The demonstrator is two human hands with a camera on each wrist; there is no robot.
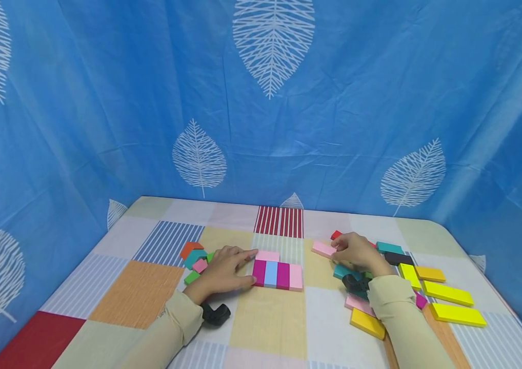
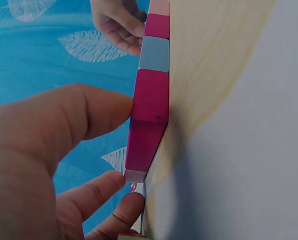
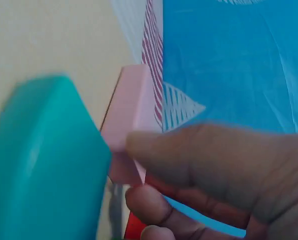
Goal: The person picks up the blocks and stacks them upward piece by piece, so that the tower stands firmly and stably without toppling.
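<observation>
A flat row of blocks lies mid-table: a magenta block, a light blue block, another magenta block and a pink block. A further pink block lies crosswise behind the row. My left hand rests at the row's left end, thumb touching the near magenta block, its other fingers extended near the rear pink block. To the right, my right hand pinches the end of a long pink block between thumb and fingers. A teal block stands close beside it.
Around the right forearm lie several loose blocks, including yellow blocks, an amber block and a black block. By the left hand sit an orange block and a green block. A blue curtain surrounds the table's far side.
</observation>
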